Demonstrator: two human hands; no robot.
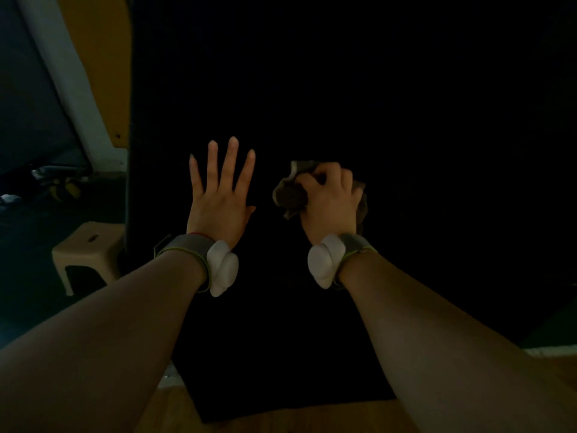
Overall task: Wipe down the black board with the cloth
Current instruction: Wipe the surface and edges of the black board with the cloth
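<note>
A large black board stands upright in front of me and fills most of the view. My left hand lies flat against it, fingers straight and spread. To its right, my right hand grips a bunched grey-brown cloth and holds it against the board at about the same height. Folds of the cloth stick out left and right of the fist. Both wrists wear grey bands with white sensors.
A beige plastic stool stands on the dark floor at the left of the board. Behind it rise a white and yellow frame and some small clutter. A wooden surface shows at the bottom edge.
</note>
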